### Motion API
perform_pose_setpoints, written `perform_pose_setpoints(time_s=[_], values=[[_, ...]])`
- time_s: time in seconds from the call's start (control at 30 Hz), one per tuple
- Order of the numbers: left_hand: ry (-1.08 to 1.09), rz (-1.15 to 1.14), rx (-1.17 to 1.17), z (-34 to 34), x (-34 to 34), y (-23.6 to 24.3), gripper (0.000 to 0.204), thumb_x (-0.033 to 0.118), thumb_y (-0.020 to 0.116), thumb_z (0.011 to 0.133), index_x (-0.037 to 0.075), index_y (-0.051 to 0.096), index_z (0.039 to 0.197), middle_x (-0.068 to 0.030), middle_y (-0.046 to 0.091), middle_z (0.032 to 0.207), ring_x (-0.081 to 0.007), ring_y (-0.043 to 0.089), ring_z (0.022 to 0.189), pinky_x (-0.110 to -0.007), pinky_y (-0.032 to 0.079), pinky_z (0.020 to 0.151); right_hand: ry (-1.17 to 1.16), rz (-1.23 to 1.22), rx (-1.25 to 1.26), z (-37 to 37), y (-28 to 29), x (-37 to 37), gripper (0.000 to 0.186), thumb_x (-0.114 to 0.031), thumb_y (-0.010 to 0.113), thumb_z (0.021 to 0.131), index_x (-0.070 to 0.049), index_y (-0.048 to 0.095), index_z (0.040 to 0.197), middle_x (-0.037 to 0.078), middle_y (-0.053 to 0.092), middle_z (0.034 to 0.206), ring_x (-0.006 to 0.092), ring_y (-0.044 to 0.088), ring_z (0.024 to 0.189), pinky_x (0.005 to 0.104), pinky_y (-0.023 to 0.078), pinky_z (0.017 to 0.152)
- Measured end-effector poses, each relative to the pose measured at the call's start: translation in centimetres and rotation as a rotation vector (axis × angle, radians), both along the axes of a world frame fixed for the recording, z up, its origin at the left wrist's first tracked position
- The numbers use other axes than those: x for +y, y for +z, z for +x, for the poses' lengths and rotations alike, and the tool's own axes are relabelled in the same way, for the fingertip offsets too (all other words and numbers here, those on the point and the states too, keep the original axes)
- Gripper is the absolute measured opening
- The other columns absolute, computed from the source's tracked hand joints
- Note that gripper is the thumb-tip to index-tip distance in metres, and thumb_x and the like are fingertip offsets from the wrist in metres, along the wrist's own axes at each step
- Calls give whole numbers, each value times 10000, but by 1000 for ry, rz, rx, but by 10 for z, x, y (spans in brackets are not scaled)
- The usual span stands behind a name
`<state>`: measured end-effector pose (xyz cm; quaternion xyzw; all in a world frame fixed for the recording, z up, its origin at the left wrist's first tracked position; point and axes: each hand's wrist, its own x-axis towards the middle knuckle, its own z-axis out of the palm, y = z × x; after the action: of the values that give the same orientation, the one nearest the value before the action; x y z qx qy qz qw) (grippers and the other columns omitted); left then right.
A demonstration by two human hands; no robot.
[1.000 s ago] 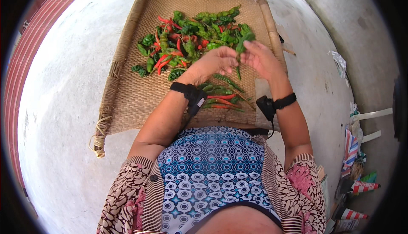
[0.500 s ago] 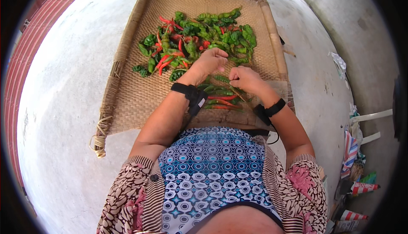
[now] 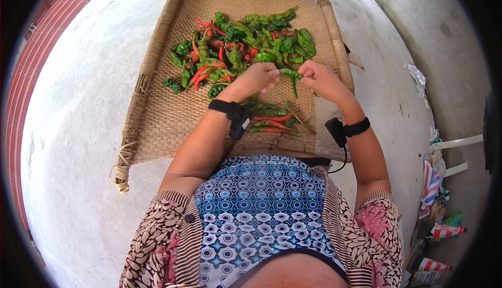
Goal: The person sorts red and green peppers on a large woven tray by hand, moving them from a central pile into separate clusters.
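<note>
A shallow woven tray lies in front of me with a loose heap of green and red chilli peppers on its far half. My right hand pinches a green chilli pepper above the weave; another slim green piece hangs below it. My left hand is closed, its curled fingertips at the left end of that pepper; whatever they hold is hidden. Between my forearms, a row of straight red and green chillies lies side by side near the tray's close edge.
Pale concrete floor surrounds the tray. A red ridged strip runs along the left. At the right lie red-and-white striped cones, a striped bag and white pipes. Black straps with small devices are on both wrists.
My right hand has moved up and to the right, away from the row, and a green chilli now shows between my hands. My left hand has shifted only slightly.
</note>
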<state>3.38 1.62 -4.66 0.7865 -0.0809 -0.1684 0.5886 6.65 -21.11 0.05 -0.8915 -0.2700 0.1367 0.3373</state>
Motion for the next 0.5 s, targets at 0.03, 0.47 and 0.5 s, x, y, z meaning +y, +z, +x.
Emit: perform_pose_setpoints(time_s=[0.03,0.47,0.5], values=[[-11,-164,18,-2,0,6,305,274,471,974,29,565,1129,-26,600,752,-90,535,585,-245,445,527,-24,62,19,5,-1,-2,217,-79,610,807,-5,559,1005,61,595,809,125,573,702,273,459,594],[70,-304,108,-9,1,16,252,176,539,928,32,536,1135,12,600,856,-49,517,618,-185,388,518,141,-462,-77,-30,-15,9,262,-341,645,800,-88,660,867,93,669,844,225,636,762,355,490,678],[70,-305,108,-10,-1,15,252,176,539,928,32,536,1135,12,600,856,-49,517,618,-185,388,518,108,-411,-15,-35,-20,9,245,-318,651,795,-85,658,869,92,668,840,228,637,773,348,488,677]])
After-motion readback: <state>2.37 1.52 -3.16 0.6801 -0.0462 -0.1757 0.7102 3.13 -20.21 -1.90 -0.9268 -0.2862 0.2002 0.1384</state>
